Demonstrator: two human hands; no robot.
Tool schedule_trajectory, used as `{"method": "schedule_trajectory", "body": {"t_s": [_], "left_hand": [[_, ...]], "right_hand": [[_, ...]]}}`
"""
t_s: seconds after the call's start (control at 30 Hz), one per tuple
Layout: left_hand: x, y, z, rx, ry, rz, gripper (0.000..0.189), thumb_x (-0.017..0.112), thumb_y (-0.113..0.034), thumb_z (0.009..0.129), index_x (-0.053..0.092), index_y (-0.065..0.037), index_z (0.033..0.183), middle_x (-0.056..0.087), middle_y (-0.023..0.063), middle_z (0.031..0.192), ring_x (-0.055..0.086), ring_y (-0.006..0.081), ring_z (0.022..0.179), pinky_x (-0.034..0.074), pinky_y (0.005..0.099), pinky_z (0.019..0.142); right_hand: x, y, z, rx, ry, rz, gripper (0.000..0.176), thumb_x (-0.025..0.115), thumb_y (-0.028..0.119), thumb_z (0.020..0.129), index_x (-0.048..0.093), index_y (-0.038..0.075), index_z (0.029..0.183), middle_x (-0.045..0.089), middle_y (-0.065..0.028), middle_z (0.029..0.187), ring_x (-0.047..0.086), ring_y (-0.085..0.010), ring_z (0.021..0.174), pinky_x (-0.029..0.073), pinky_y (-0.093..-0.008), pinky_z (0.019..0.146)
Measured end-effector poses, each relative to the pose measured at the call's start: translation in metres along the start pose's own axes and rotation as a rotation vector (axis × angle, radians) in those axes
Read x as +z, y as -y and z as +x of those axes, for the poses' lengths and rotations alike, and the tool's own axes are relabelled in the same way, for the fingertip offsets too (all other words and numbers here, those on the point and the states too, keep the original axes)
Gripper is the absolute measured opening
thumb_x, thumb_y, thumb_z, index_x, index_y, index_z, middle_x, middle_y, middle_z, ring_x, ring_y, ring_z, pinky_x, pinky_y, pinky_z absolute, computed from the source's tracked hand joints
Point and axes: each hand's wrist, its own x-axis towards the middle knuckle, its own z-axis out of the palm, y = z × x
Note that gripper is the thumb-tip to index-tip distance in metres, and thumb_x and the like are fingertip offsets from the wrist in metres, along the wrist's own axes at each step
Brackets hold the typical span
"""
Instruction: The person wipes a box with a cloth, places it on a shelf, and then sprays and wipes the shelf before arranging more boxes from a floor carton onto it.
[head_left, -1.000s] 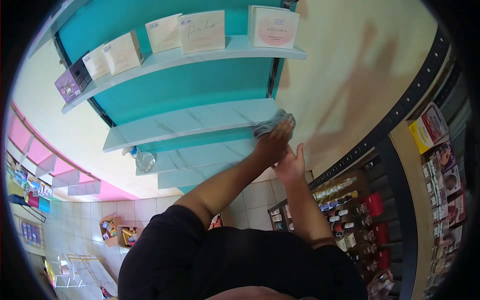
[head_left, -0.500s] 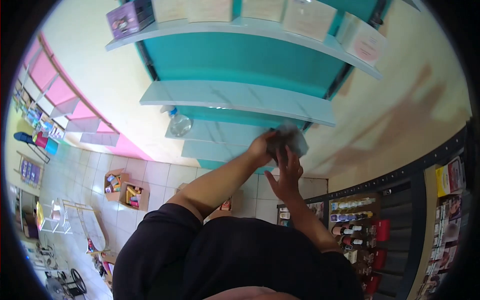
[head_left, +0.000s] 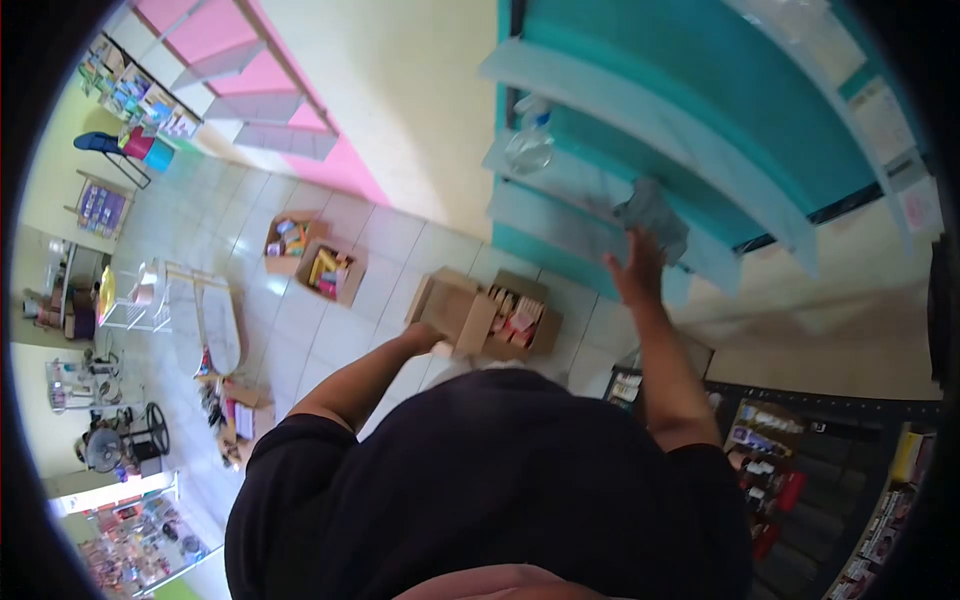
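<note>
My right hand (head_left: 640, 272) reaches up to the teal-backed shelving with a crumpled grey cloth (head_left: 656, 215) at its fingers, the thumb sticking out to the side. Behind the cloth is one of the lower pale shelves (head_left: 580, 185). My left hand (head_left: 424, 340) hangs low in front of my body, its outline overlapping the edge of an open cardboard box (head_left: 440, 300) on the floor; its fingers are blurred. A clear spray bottle (head_left: 530, 148) with a blue collar stands on the shelf, left of the cloth.
Another cardboard box (head_left: 520, 312) holds several small packages. Two more filled boxes (head_left: 335, 272) sit on the tiles farther left. A dark display rack (head_left: 850, 450) with products stands at my right. Small wall shelves (head_left: 255, 108) are on the pink wall.
My view has swung left. My left hand has let go of the cloth and dropped toward the boxes; the cloth stays with my right hand, now against the shelving.
</note>
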Motion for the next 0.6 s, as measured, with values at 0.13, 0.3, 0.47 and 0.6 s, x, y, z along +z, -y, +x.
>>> {"method": "schedule_trajectory", "body": {"t_s": [0.13, 0.3, 0.47, 0.6], "left_hand": [[0.079, 0.083, -0.154, -0.809, 0.247, -0.121, 0.062, 0.059, -0.059, 0.088, 0.072, -0.002, 0.108, 0.070, 0.0205, 0.114, 0.065, 0.0386, 0.109, 0.052, 0.0438, 0.093], [0.102, 0.154, -0.250, -0.884, 0.381, -0.141, 0.056, 0.063, -0.057, 0.088, 0.075, -0.005, 0.104, 0.072, 0.0200, 0.109, 0.068, 0.0351, 0.106, 0.053, 0.0455, 0.091], [0.057, 0.175, -0.214, -0.821, 0.053, -0.086, 0.059, 0.060, -0.055, 0.089, 0.072, 0.001, 0.102, 0.071, 0.0218, 0.105, 0.067, 0.0375, 0.104, 0.052, 0.0445, 0.092], [0.028, 0.119, -0.151, -0.613, -0.326, -0.486, 0.045, 0.062, -0.047, 0.092, 0.070, -0.006, 0.107, 0.072, 0.0164, 0.107, 0.067, 0.0343, 0.104, 0.052, 0.0420, 0.091]], "right_hand": [[-0.026, 0.004, 0.004, 0.025, 0.075, 0.020, 0.061, 0.075, 0.035, 0.083, 0.049, 0.010, 0.133, 0.041, -0.0109, 0.152, 0.038, -0.0364, 0.140, 0.024, -0.0680, 0.111], [-0.026, 0.010, 0.017, 0.171, 0.112, 0.074, 0.063, 0.072, 0.036, 0.085, 0.047, 0.012, 0.138, 0.035, -0.0073, 0.157, 0.033, -0.0320, 0.144, 0.022, -0.0686, 0.112], [-0.009, 0.076, -0.048, 0.228, -0.087, -0.078, 0.062, 0.069, 0.037, 0.086, 0.045, 0.019, 0.140, 0.037, -0.0040, 0.154, 0.036, -0.0292, 0.141, 0.027, -0.0659, 0.104], [0.016, 0.133, -0.163, 0.409, 0.436, 0.116, 0.058, 0.071, 0.036, 0.085, 0.049, 0.018, 0.136, 0.053, -0.0096, 0.140, 0.045, -0.0332, 0.134, 0.030, -0.0653, 0.105]]}}
